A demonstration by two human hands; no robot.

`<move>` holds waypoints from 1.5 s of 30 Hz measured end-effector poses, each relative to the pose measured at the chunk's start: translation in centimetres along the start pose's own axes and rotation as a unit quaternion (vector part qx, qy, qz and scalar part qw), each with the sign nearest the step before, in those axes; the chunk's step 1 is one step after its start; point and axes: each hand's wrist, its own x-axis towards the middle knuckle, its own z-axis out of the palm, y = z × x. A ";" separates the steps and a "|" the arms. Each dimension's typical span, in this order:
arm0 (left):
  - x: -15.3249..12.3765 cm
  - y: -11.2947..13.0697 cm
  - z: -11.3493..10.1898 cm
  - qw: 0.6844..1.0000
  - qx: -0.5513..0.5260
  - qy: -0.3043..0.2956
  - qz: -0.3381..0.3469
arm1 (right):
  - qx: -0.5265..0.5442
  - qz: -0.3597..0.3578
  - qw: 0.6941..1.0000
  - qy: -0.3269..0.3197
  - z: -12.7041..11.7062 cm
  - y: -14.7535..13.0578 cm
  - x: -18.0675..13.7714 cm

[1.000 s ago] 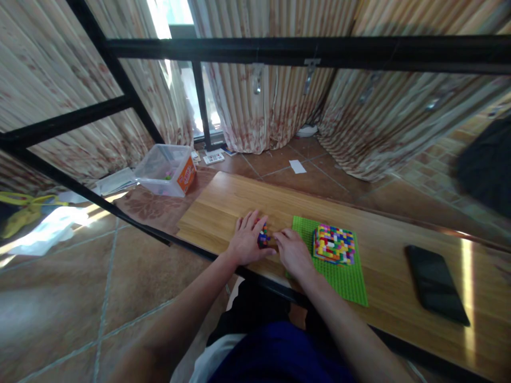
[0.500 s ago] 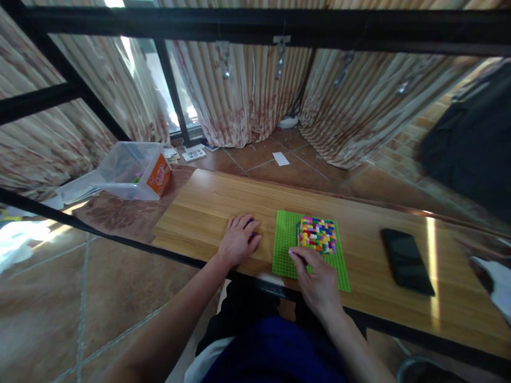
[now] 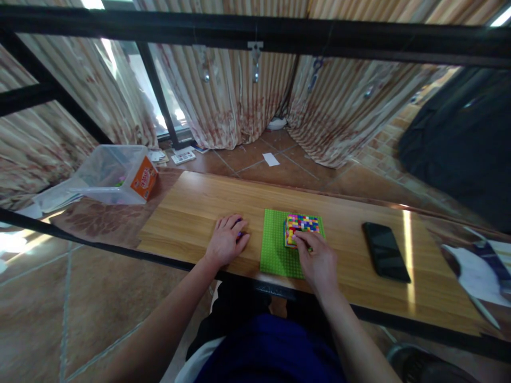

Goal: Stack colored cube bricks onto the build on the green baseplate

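A green studded baseplate lies on the wooden table in front of me. A block of many-coloured small bricks stands on its far right part. My right hand rests on the plate with its fingertips pinched against the near edge of that block; what they pinch is too small to see. My left hand lies curled on the table to the left of the plate, covering a small cluster of bricks of which only a purple bit shows.
A black phone lies on the table to the right of the plate. On the floor at the left stands a clear plastic box with an orange label. A black metal frame crosses above. Curtains hang behind; papers lie far right.
My right hand left the small brick cluster by my left hand, crossed the green plate and now touches the coloured block. My left hand closed over the cluster. The view swung right.
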 end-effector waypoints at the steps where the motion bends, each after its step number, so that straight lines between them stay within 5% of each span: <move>1: 0.0 0.0 0.0 1.000 0.000 0.001 -0.001 | -0.004 0.001 1.000 -0.002 0.0 0.0 0.0; 15: 0.1 0.2 -0.1 1.000 -0.006 -0.005 -0.010 | -0.041 0.014 0.999 0.018 -0.4 0.4 -0.3; 45: -0.2 0.0 -0.2 1.000 -0.017 -0.005 -0.008 | -0.163 -0.147 0.976 0.004 0.2 2.3 -1.4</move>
